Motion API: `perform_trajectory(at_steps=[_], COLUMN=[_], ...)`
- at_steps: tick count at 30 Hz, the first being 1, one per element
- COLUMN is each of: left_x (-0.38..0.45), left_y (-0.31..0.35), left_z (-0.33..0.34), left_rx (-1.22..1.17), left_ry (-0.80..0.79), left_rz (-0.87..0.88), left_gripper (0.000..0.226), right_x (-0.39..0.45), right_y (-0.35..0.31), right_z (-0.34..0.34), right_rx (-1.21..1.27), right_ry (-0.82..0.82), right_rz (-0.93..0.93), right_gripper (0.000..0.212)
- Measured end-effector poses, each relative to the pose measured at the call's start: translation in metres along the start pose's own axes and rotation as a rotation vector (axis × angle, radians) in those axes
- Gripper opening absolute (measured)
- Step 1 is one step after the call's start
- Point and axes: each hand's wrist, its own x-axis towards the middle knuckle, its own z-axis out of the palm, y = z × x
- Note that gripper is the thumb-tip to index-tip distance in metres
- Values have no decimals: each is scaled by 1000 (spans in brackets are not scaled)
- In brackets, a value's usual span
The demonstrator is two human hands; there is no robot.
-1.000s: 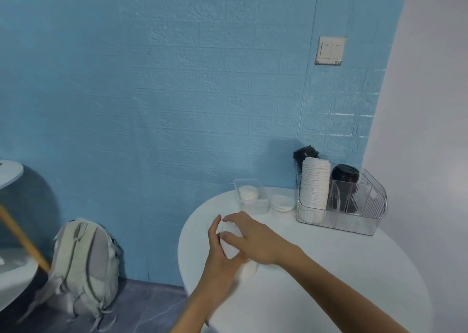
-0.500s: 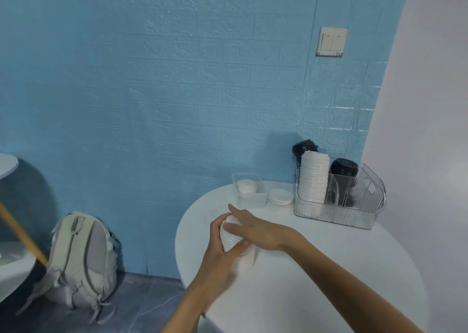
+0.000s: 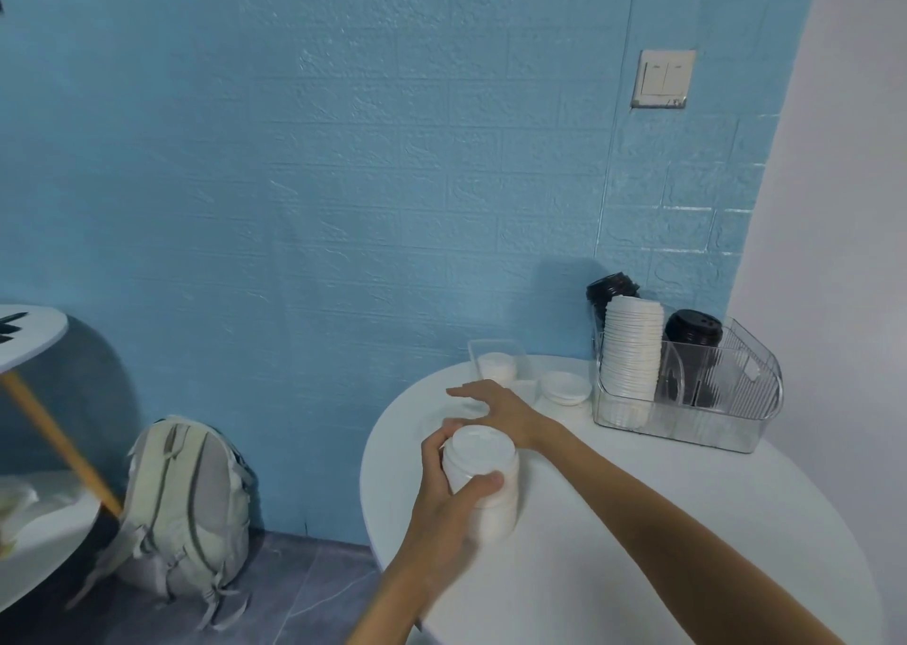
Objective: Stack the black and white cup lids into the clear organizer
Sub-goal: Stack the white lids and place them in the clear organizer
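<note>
My left hand (image 3: pixel 449 499) grips a stack of white cup lids (image 3: pixel 483 480) standing on the round white table (image 3: pixel 638 546). My right hand (image 3: pixel 495 406) hovers just behind the stack, fingers spread, holding nothing. The clear organizer (image 3: pixel 726 414) stands at the table's far right. It holds a tall stack of white lids (image 3: pixel 630 355) at its left and black lids (image 3: pixel 694 328) beside them, with more black lids (image 3: pixel 611 288) behind. A few loose white lids (image 3: pixel 564 388) lie on the table left of the organizer.
A small clear box (image 3: pixel 495 362) with white lids inside sits by the blue wall. A grey backpack (image 3: pixel 189 502) leans on the floor left of the table. Another white table (image 3: pixel 29 335) with a wooden leg stands at far left. A white wall borders the right.
My right hand has lifted off the top of the white lid stack and moved back toward the wall. My left hand keeps its grip on the stack.
</note>
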Motion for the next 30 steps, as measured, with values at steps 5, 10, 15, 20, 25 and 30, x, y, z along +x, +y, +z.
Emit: perform_trajectory(at_steps=[5, 10, 15, 20, 25, 30], left_x=[-1, -4, -2, -1, -1, -3], left_y=[1, 4, 3, 2, 2, 1], left_z=[0, 1, 1, 1, 0, -1], left_rx=[-13, -33, -28, -15, 3, 7], left_ry=[-6, 2, -2, 1, 1, -7], left_rz=[-6, -7, -12, -3, 8, 18], left_gripper=[74, 68, 77, 78, 76, 79], right_x=[13, 15, 12, 5, 6, 28], right_y=[13, 12, 13, 36, 26, -5], right_z=[15, 19, 17, 17, 3, 9], right_rx=[-219, -188, -361, -385, -86, -199], right_ry=[-166, -39, -96, -61, 84, -2], right_rz=[-4, -40, 39, 23, -95, -123], right_gripper=[46, 36, 30, 48, 68, 61])
